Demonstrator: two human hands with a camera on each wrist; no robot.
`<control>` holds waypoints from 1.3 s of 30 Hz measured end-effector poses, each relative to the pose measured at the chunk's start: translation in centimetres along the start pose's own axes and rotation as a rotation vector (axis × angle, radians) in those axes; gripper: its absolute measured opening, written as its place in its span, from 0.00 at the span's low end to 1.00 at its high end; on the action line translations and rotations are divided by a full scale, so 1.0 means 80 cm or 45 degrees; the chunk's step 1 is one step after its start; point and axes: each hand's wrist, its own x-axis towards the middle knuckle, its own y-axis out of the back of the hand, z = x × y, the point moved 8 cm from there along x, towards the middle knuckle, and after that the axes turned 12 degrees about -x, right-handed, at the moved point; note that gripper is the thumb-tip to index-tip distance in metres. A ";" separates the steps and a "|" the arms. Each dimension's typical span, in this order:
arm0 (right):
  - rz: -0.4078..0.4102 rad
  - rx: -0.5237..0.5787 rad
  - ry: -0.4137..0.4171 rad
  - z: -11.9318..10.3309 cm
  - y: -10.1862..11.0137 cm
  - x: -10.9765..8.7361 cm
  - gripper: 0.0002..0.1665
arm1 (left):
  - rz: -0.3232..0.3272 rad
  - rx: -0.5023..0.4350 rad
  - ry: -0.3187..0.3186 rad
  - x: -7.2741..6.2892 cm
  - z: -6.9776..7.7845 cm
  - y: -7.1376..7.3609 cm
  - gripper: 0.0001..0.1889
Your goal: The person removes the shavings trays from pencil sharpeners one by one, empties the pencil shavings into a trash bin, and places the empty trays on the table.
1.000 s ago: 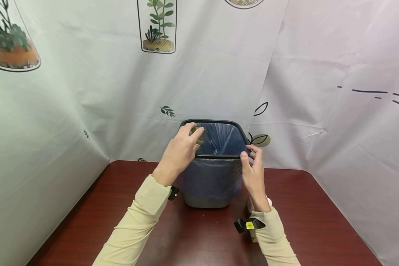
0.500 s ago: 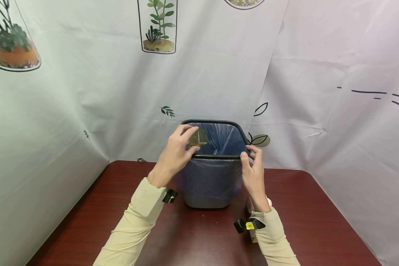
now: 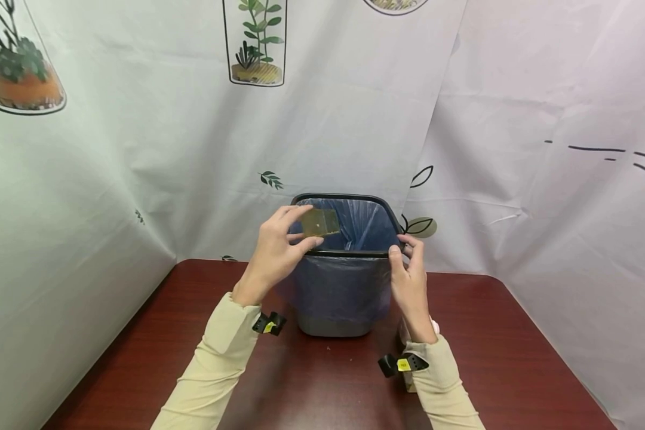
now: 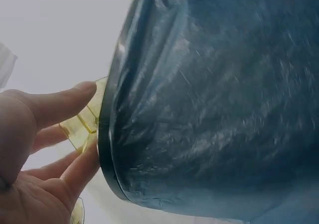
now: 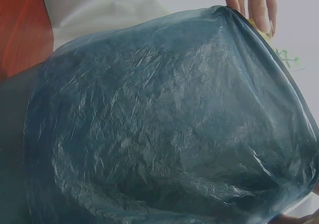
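Observation:
A grey trash bin (image 3: 334,327) with a black rim (image 3: 349,254) stands upright on the table, lined with a translucent blue trash bag (image 3: 344,286) folded down over its outside. My left hand (image 3: 271,251) pinches a small see-through yellow plastic box (image 3: 321,223) between thumb and fingers, over the left part of the bin's mouth. In the left wrist view the yellow box (image 4: 79,127) is partly hidden behind the rim. My right hand (image 3: 410,275) grips the rim's right corner, thumb in front and fingers behind. The bin's bottom inside is hidden.
The dark red table (image 3: 467,346) carries the bin near its back edge. A pale box (image 3: 410,379) is mostly hidden beneath my right wrist. White printed curtains (image 3: 349,119) hang close behind and on both sides.
My left hand has drawn back left and lower, turning so that the yellow box shows more fully. The right hand and the bin stay in place.

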 end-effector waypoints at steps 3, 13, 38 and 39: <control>0.002 -0.008 -0.001 0.000 0.000 0.000 0.25 | 0.010 -0.088 0.069 -0.001 -0.006 0.003 0.29; -0.003 0.008 0.006 0.011 -0.003 0.004 0.25 | -0.033 -0.414 0.321 -0.007 -0.027 0.006 0.29; -0.010 -0.030 0.015 -0.002 -0.001 -0.002 0.23 | -0.221 -0.730 0.530 -0.029 -0.017 0.000 0.26; -0.011 -0.030 0.013 -0.002 -0.001 -0.002 0.23 | -0.226 -0.733 0.535 -0.030 -0.016 0.000 0.26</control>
